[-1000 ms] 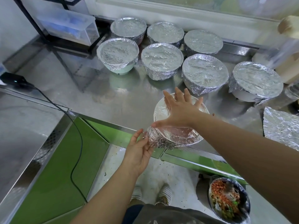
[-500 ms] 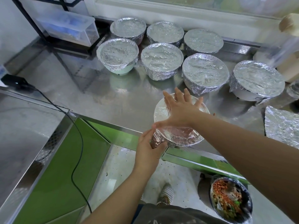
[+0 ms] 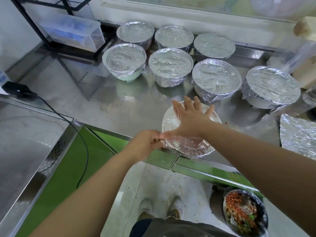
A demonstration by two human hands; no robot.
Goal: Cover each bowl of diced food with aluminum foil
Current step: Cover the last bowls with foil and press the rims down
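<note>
A bowl under a sheet of aluminum foil stands at the front edge of the steel counter. My right hand lies flat on top of the foil with fingers spread. My left hand curls against the bowl's left side and pinches the foil's edge down at the rim. Behind it stand several bowls wrapped in foil, in two rows.
A loose foil sheet lies at the right. A bin with food scraps sits on the floor at lower right. A black cable runs over the counter's left corner. A clear plastic box sits on a rack at back left.
My left hand moved up and right from below the bowl to its left side and closed on the crumpled foil edge, which is now tucked in. My right hand stayed flat on top.
</note>
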